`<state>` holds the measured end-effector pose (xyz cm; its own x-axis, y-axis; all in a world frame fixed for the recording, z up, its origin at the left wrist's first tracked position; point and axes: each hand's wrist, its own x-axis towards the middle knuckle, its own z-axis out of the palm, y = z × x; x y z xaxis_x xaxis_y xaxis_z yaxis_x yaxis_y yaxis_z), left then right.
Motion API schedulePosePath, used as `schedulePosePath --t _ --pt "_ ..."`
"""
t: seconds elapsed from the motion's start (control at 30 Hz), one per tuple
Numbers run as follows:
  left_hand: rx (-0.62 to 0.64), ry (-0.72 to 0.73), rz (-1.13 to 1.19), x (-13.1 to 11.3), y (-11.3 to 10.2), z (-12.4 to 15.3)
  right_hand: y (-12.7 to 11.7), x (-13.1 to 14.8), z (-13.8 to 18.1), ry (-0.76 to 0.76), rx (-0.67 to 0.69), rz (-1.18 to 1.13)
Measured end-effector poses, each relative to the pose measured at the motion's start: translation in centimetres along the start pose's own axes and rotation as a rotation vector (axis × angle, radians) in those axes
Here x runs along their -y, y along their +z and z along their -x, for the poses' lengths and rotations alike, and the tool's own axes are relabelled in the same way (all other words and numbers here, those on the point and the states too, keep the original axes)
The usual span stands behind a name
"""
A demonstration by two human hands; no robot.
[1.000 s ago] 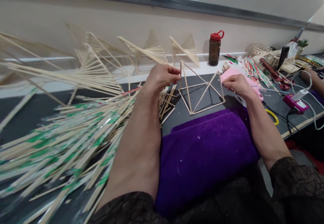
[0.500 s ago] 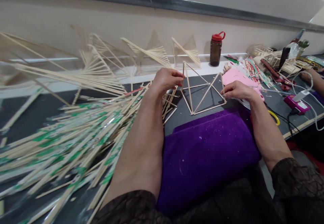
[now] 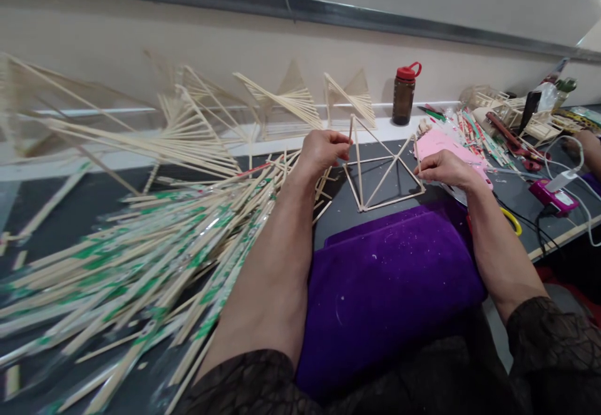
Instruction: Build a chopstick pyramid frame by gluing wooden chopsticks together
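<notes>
A small frame of thin wooden sticks (image 3: 381, 174) stands on the dark table (image 3: 338, 215) in front of me. My left hand (image 3: 323, 149) is closed in a pinch on the frame's upright stick at its left corner. My right hand (image 3: 441, 166) is closed on the frame's right corner, low near the table. A purple velvet cushion (image 3: 389, 277) lies between my forearms at the table's near edge.
A big heap of sticks in green-printed wrappers (image 3: 141, 258) covers the left. Finished stick fans (image 3: 282, 102) lean on the wall. A brown bottle with a red cap (image 3: 404, 92), a pink sheet (image 3: 441, 143), a magenta tool (image 3: 554, 197) and another person's hand (image 3: 585, 146) are at right.
My right hand has slid left onto the frame's right corner. The left hand keeps its pinch on the upright stick. The view has shifted slightly.
</notes>
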<state>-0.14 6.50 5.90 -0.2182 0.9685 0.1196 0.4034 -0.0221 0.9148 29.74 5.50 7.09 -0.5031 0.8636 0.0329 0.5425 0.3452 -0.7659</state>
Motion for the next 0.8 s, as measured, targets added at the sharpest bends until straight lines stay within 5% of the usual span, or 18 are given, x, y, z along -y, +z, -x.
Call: schedulePosePath --t 0.53,0.67,0.8 --pt "-0.052 0.048 -0.004 1.2 1.4 -0.4 -1.1 -0.3 0.6 0.010 -0.037 0.163" --pt "-0.075 -0.005 -0.042 0.8 0.4 0.0 -2.1 -0.4 1.0 0.006 -0.276 0.086" --pt "-0.094 -0.017 -0.150 0.6 -1.0 1.2 -2.5 1.1 1.6 -0.172 -0.588 -0.225"
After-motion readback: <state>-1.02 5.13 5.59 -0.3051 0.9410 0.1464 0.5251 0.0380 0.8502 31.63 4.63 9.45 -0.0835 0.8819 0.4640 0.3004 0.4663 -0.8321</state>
